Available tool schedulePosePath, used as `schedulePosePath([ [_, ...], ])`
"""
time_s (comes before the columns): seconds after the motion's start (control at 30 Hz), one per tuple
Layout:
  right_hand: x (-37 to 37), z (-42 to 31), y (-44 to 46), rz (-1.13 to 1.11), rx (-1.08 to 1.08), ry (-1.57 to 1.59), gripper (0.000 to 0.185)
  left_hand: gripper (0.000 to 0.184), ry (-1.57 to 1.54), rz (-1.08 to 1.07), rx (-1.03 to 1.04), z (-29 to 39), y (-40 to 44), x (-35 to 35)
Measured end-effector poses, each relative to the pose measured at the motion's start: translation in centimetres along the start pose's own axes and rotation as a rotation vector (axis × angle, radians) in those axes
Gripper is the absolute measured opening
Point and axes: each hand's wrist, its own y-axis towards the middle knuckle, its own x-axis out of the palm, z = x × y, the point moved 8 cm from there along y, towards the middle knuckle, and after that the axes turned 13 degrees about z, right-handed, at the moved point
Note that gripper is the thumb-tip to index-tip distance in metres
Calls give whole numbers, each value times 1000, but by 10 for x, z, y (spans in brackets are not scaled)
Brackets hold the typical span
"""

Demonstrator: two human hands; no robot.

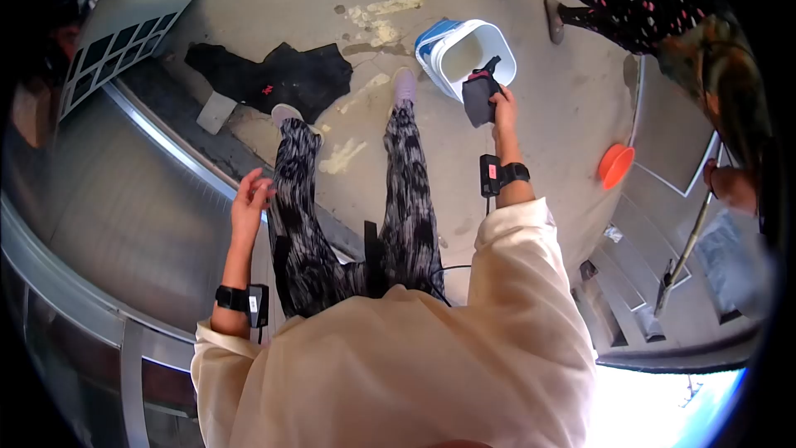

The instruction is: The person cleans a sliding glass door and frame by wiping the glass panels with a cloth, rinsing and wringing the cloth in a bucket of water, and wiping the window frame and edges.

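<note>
My right hand [505, 109] grips a dark grey and black piece of fabric [478, 99] with a bit of red on it; whether it is a glove or a cloth I cannot tell. The fabric hangs at the near rim of a white and blue bucket [429, 48] on the floor, covering part of its opening. My left hand [250, 196] is beside my left knee with loosely bent fingers apart, holding nothing. Ahead of it, a black garment [303, 75] with a small red mark lies spread on the floor.
An orange bowl-like container [616, 166] is at right. Another person's patterned trouser leg [613, 0] and hand [735, 189], near a long stick [690, 241], are also at right. A metal-edged panel [166, 149] runs along my left, below a grey slatted unit [133, 41].
</note>
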Motion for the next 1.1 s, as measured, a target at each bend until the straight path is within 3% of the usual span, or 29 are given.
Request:
schedulePosePath([
  [0.07,7,9,58,-22,-37,-184,55,37,38,90,-68,0,-7,0],
  [0.13,55,33,116,-236,-160,-667,60,38,27,154,-119,-22,6,11],
  [0.17,67,47,135,-243,-150,-670,60,39,42,192,-153,-25,1,12],
  [0.23,77,56,181,-23,-363,-797,66,40,47,239,-172,-35,8,24],
  [0.3,88,74,212,-39,-304,-820,71,41,71,253,-199,-38,3,33],
  [0.37,152,112,243,-232,-302,-948,72,41,118,306,-235,-33,20,54],
  [0.43,182,147,266,-238,-306,-1104,71,44,173,299,-247,-29,25,74],
  [0.5,222,164,261,-453,-537,-1124,67,43,198,299,-253,-13,29,97],
  [0.53,226,169,251,-520,-599,-1215,54,41,165,257,-251,-7,32,111],
  [0.57,226,171,258,-533,-592,-1214,54,39,129,216,-249,-2,38,127],
  [0.67,208,165,275,-422,-514,-1131,39,38,136,177,-236,9,44,151],
  [0.73,155,175,287,-129,-123,-623,21,37,129,106,-209,21,52,172],
  [0.77,144,174,274,-126,-120,-620,21,36,94,26,-166,36,59,197],
  [0.83,132,165,230,-233,32,-23,16,36,19,-195,-153,67,69,273],
  [0.9,101,123,186,-131,4,125,15,37,-145,-537,-81,80,77,370],
  [0.93,85,115,170,-124,3,128,15,39,-153,-621,-215,70,82,415],
  [0.97,72,110,157,-106,36,227,18,45,-142,-647,-276,59,89,454],
  [1.07,48,84,122,-107,60,385,25,62,-90,-318,-489,43,111,534],
  [1.1,42,76,111,-123,62,438,27,62,-87,-319,-487,42,117,554],
])
